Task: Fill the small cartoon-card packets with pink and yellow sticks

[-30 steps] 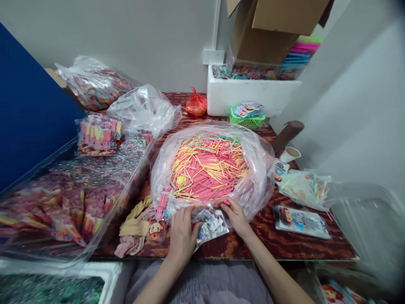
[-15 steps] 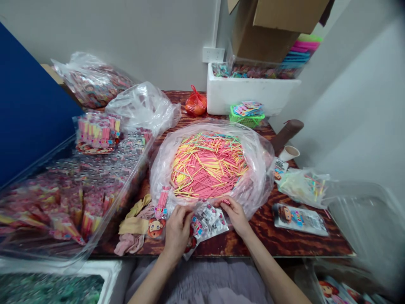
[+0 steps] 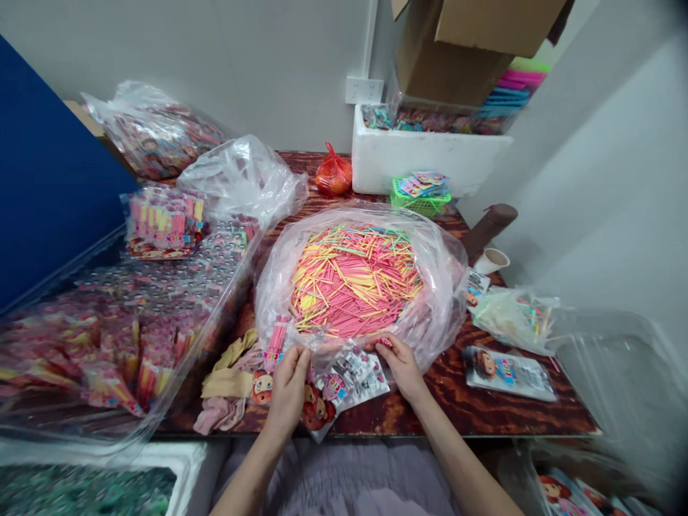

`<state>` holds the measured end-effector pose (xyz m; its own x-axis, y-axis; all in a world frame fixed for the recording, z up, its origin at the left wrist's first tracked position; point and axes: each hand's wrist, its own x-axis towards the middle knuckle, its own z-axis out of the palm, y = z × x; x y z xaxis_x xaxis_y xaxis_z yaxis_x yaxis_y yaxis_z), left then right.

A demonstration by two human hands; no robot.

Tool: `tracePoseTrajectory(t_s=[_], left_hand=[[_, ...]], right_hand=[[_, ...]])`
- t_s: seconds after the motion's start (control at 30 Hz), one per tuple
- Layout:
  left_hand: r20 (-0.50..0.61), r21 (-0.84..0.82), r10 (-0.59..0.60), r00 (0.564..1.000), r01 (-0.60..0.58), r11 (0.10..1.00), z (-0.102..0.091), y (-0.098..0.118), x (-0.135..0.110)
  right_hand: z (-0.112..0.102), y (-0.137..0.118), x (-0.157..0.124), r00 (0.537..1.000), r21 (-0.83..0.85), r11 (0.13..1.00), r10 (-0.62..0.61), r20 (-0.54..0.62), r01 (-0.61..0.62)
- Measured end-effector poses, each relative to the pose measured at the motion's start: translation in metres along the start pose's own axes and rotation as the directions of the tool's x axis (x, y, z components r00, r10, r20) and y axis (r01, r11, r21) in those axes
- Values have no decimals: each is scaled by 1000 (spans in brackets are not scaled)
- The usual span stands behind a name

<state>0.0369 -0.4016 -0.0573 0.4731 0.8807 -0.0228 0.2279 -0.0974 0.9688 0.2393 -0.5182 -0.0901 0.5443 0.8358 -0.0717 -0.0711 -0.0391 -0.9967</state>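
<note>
A clear bag of pink, yellow and green thin sticks (image 3: 357, 279) lies wide open in front of me. At its near rim my right hand (image 3: 402, 367) is closed round a small bundle of pink sticks (image 3: 385, 342), whose ends show at the fingertips. My left hand (image 3: 289, 390) has its fingers curled at the right edge of a printed packet holding pink sticks (image 3: 278, 335); whatever is in those fingers is hidden. Between the hands, flat printed packets (image 3: 352, 380) with a cartoon face lie overlapping on the table.
Left stands a clear tub (image 3: 215, 326) of filled packets, with cloth finger pieces (image 3: 228, 383) beside it. On the right are a flat packet stack (image 3: 508, 374), a bag of sticks (image 3: 510, 315), a paper cup (image 3: 491, 261) and a clear bin (image 3: 618, 358). A foam box (image 3: 430, 158) stands behind.
My left hand has moved left, off the flat printed packets to the filled packet, uncovering more of their cartoon print. The right hand stays at the bag's rim with its sticks.
</note>
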Motion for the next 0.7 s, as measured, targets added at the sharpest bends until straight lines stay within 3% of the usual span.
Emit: tracePoseTrajectory(t_s=[0.2,0.4,0.57,0.7], left_hand=[[-90,-197,-122,988,102,975,-10,8,5],[-157,-159,-108,982,83,984,-25,9,3],[-155,-101,-87,984,72,992,-31,-1,3],[-125,-78,-42,991,32,996,-33,1,3]], right_hand=[[-1,5,2,1000,-17,1000,-10,-9,10],[-2,10,1,1000,-67,998,-17,-16,16],[-2,-11,15,997,-153,987,-57,-52,49],[4,-36,35,993,-263,958,-101,59,113]])
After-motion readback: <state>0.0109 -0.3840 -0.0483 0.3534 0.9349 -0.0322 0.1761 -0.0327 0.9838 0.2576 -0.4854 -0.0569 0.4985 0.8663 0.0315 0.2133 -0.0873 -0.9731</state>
